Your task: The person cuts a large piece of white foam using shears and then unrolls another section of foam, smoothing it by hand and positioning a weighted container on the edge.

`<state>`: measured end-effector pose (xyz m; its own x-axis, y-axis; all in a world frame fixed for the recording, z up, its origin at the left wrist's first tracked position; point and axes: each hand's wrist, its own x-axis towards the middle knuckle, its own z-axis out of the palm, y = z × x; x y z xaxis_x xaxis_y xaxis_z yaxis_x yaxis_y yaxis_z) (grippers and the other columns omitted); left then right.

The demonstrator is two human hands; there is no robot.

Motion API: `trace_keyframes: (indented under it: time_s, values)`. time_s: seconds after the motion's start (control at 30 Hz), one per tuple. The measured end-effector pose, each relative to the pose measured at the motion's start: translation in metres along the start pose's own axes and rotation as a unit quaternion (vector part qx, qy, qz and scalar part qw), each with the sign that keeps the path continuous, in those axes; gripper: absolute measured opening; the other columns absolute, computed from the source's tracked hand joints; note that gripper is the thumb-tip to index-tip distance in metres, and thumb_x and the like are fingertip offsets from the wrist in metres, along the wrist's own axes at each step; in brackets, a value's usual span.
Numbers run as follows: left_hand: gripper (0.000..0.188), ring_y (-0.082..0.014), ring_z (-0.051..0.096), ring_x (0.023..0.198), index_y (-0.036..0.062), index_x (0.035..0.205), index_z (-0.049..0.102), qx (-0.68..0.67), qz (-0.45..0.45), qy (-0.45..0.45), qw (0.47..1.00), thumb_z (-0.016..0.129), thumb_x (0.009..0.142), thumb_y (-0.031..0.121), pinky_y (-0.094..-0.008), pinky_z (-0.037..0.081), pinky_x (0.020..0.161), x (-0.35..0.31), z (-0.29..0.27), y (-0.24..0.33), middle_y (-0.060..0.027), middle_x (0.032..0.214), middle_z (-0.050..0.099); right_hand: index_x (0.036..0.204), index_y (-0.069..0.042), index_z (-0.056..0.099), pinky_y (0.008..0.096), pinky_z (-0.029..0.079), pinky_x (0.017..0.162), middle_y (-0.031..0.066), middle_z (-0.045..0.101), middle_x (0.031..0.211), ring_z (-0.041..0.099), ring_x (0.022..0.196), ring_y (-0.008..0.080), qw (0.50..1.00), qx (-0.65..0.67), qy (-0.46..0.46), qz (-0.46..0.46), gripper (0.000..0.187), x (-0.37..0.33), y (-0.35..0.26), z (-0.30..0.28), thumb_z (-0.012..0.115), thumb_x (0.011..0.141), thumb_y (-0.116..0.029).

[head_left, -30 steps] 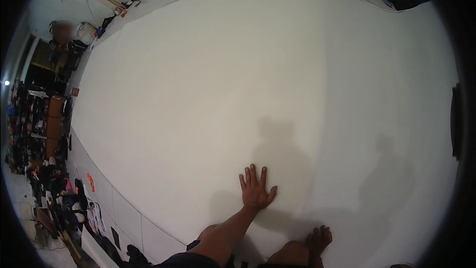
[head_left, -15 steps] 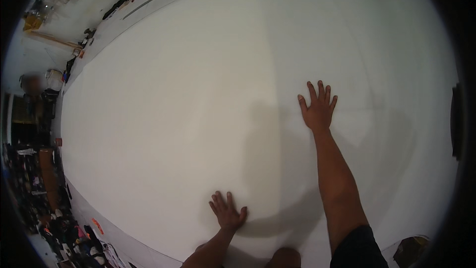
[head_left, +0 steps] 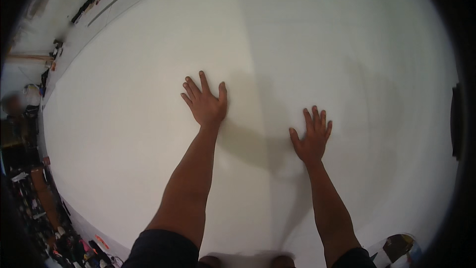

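A large, smooth off-white sheet [head_left: 129, 134], perhaps cloth or paper, spreads beneath me. Its left side looks cream and its right side greyer, with a straight tone line between them. On the cream side my left hand [head_left: 208, 106] lies palm down, fingers spread, the arm stretched far forward. My right hand [head_left: 312, 141] rests flat with fingers apart on the greyer side, a little nearer to me. Neither hand holds anything. Both sleeves are dark, and shadows of my arms fall across the surface.
Along the left edge lies a jumble of many small items [head_left: 44, 213]. An orange strip [head_left: 102, 241] lies near the lower left. Dark tools or cords [head_left: 91, 0] line the far left edge. At the lower right sits a round-edged patch with brown and blue [head_left: 400, 248].
My left hand has slid far forward from near my knees, fingers still spread. My right hand has drawn back a little toward me. The view has shifted somewhat.
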<state>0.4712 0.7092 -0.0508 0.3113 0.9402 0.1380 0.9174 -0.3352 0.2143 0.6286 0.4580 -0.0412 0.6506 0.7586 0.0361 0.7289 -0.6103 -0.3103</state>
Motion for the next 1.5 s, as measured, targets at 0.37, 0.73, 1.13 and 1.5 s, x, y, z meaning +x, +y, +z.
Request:
trace_keyframes:
  time_s: [0.37, 0.73, 1.13, 1.5]
  values:
    - [0.075, -0.0466, 0.013, 0.138, 0.0116, 0.145, 0.031, -0.023, -0.047, -0.084, 0.995, 0.054, 0.081, 0.045, -0.0605, 0.007, 0.109, 0.012, -0.015, -0.02, -0.0296, 0.148, 0.017, 0.134, -0.011, 0.045, 0.0579, 0.014, 0.11, 0.0206, 0.031, 0.144, 0.023, 0.135, 0.0409, 0.983, 0.071, 0.059, -0.157, 0.069, 0.205, -0.154, 0.012, 0.066, 0.079, -0.047]
    - [0.074, -0.0457, 0.013, 0.138, 0.0184, 0.146, 0.027, -0.026, -0.071, -0.161, 0.984, 0.049, 0.084, 0.052, -0.0615, 0.01, 0.108, 0.022, -0.018, -0.015, -0.0279, 0.149, 0.013, 0.143, -0.02, 0.035, 0.0547, 0.019, 0.11, 0.0121, 0.029, 0.148, 0.023, 0.138, 0.033, 0.994, -0.057, -0.04, -0.083, 0.072, 0.446, -0.208, 0.078, 0.044, 0.087, -0.064]
    - [0.075, -0.0475, 0.013, 0.137, 0.0167, 0.146, 0.028, -0.07, -0.036, -0.126, 0.989, 0.052, 0.083, 0.05, -0.0638, 0.011, 0.107, 0.022, -0.017, -0.005, -0.0297, 0.148, 0.014, 0.144, -0.015, 0.03, 0.0515, 0.016, 0.111, 0.0148, 0.028, 0.149, 0.025, 0.137, 0.0318, 0.993, -0.058, -0.057, -0.088, 0.065, 0.472, -0.16, 0.053, 0.044, 0.093, -0.052]
    - [0.074, -0.0463, 0.019, 0.136, 0.0146, 0.145, 0.03, -0.082, -0.028, -0.081, 0.993, 0.053, 0.083, 0.047, -0.0628, 0.013, 0.107, 0.02, -0.016, -0.009, -0.0299, 0.148, 0.017, 0.139, -0.001, 0.032, 0.0579, 0.009, 0.11, 0.0249, 0.024, 0.147, 0.017, 0.139, 0.0413, 0.97, -0.089, -0.22, 0.051, 0.067, -0.153, -0.059, -0.026, 0.04, 0.094, -0.049]
